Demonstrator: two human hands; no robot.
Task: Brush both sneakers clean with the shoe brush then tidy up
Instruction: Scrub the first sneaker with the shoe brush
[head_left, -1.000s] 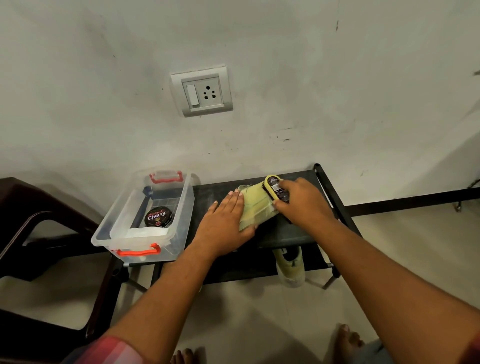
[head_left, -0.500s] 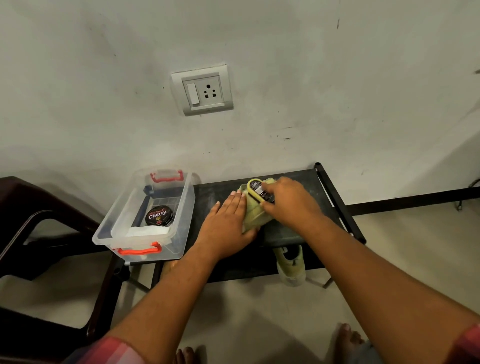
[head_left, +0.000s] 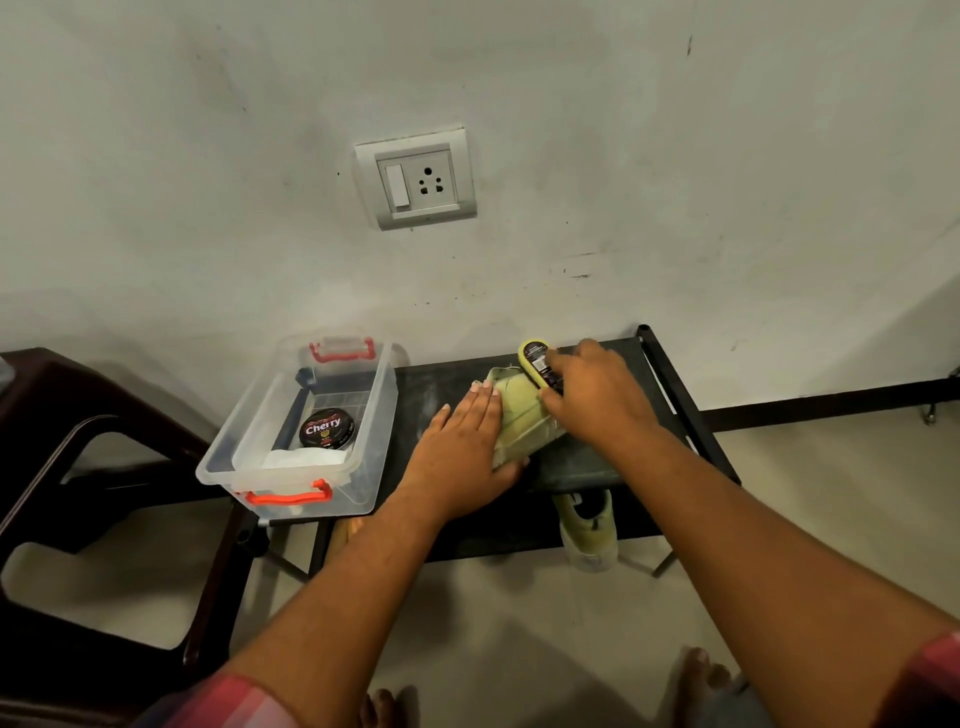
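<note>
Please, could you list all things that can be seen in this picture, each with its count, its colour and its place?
sneaker on rack: 1, pale yellow-green, on the top shelf, under both hands
sneaker below: 1, pale yellow-green, on the lower level of the rack
shoe brush: 1, yellow with black label, on the upper sneaker
rack: 1, black, against the wall
plastic box: 1, clear with red handles, on the left end of the rack
polish tin: 1, black, inside the box
chair: 1, dark brown, far left
wall socket: 1, grey-white, on the wall
left hand: 1, flat on the sneaker
right hand: 1, gripping the brush
</note>
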